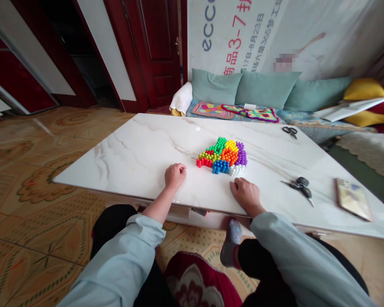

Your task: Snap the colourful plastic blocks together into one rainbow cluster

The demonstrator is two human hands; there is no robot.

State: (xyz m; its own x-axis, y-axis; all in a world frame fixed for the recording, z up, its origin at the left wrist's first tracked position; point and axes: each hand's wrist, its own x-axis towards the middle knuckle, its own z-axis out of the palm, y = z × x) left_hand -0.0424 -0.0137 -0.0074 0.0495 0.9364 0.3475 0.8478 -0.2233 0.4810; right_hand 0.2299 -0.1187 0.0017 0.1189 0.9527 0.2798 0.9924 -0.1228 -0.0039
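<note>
A cluster of small, shiny bead-like pieces (229, 154) lies on the white marble-patterned table (121, 157). They are grouped by colour: green, yellow, purple, orange, olive, red, blue and white. My left hand (175, 175) rests on the tabletop in a loose fist, left of the red pieces and apart from them; nothing shows in it. Just below the white pieces, my right hand (247, 194) lies on the table, palm down with curled fingers, close to them but holding nothing that I can see.
Keys with black fobs (302, 186) lie right of my right hand. Farther right is a flat patterned box or booklet (353, 198). Black-handled scissors (289, 131) sit near the far right edge. Behind the table stands a sofa with green cushions (265, 88).
</note>
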